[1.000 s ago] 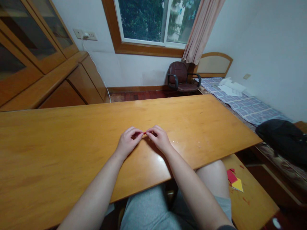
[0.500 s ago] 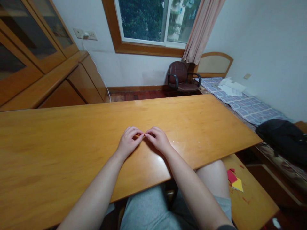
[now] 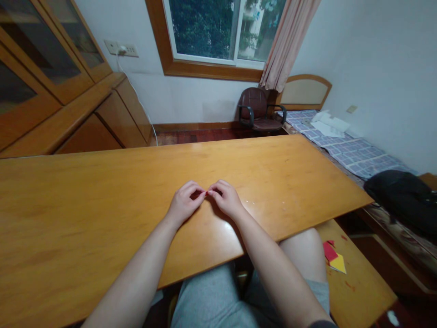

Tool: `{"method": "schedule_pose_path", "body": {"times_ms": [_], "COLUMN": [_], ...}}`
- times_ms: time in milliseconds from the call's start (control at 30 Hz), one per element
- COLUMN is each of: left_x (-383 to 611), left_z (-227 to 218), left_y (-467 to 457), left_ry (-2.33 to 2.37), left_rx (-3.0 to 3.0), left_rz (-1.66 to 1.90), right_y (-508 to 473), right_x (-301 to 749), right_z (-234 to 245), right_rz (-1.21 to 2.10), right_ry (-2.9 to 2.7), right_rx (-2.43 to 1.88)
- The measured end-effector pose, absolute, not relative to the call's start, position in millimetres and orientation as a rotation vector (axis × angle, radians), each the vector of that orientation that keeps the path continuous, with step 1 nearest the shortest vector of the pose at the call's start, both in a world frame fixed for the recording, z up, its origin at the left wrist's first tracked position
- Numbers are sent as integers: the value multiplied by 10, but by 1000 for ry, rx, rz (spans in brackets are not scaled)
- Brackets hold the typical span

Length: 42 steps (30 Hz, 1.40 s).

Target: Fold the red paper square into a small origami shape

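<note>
Both of my hands rest together on the long wooden table [image 3: 102, 191], fingertips meeting. My left hand [image 3: 184, 202] and my right hand [image 3: 224, 198] each pinch an end of a tiny red piece of paper [image 3: 206, 193]; only a sliver of it shows between the fingertips. The fingers of both hands are curled and closed around it. The rest of the paper is hidden under the fingers.
Red and yellow paper pieces [image 3: 333, 258] lie on a low wooden bench [image 3: 362, 291] at my right. A bed [image 3: 355, 152] with a black bag [image 3: 401, 196] stands at the right, an office chair [image 3: 259, 111] under the window, cabinets [image 3: 51, 91] at the left.
My fingers have shifted slightly on the small piece; a yellowish side showed half a second ago and red shows now. Hands stay in the same spot.
</note>
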<state>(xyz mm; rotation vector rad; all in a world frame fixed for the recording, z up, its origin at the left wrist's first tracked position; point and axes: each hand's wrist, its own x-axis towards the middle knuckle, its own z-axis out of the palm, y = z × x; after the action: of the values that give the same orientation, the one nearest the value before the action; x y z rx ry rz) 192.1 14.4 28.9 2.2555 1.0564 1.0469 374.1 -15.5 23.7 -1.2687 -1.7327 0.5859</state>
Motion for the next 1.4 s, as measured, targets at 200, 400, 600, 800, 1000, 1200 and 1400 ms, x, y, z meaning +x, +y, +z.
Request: {"method": "schedule_pose_path", "body": {"times_ms": [200, 400, 600, 800, 1000, 1200, 1400], "left_x": [1923, 1932, 1928, 1922, 1918, 1874, 1873], "left_z": [258, 266, 284, 288, 283, 307, 289], "left_y": [167, 162, 164, 162, 165, 178, 170], "left_ry": [1079, 1101, 1114, 1134, 1137, 1166, 1152], "left_rx": [2228, 2217, 2208, 2217, 2222, 2139, 2115], "left_rz": [1051, 1048, 1060, 1057, 1076, 1137, 1111], "right_y": [-137, -122, -97, -94, -90, -75, -73], "right_x": [3750, 3765, 3780, 3783, 3792, 3806, 3799], "right_z": [220, 205, 162, 152, 141, 129, 136], "right_rz": [600, 620, 638, 644, 651, 710, 718], "right_ry": [-1671, -1620, -1536, -1503, -1477, -1360, -1359], "right_rx": [-1290, -1294, -1316, -1312, -1330, -1330, -1321]}}
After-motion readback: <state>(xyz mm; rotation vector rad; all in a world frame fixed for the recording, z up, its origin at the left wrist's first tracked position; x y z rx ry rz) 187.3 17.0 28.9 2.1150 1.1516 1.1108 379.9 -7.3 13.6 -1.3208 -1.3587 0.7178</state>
